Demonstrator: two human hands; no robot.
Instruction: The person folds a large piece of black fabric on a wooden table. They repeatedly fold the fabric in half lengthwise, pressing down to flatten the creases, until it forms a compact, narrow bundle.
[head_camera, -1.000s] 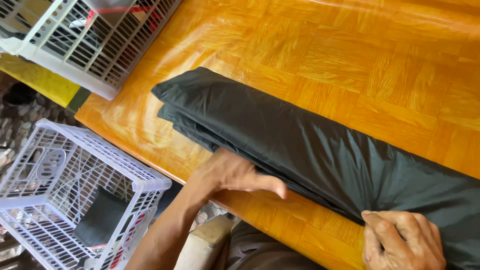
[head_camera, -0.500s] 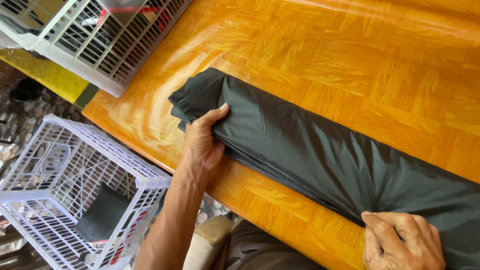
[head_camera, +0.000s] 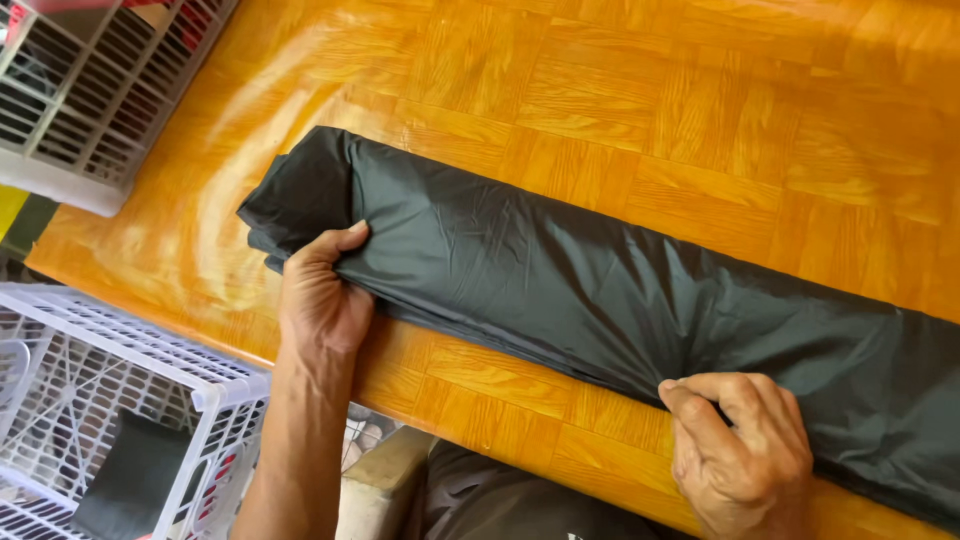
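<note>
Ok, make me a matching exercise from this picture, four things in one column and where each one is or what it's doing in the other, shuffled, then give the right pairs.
Things
1. left hand
2. right hand
3. dark folded cloth
4. white plastic basket

Places or states
A. lies in a long band across the orange wooden table
B. stands below the table's near edge, lower left, with a dark piece inside
C. grips the cloth near its left end
D. pinches the cloth's near edge, lower right

Pairs: 1-C, 2-D, 3-A, 4-B
</note>
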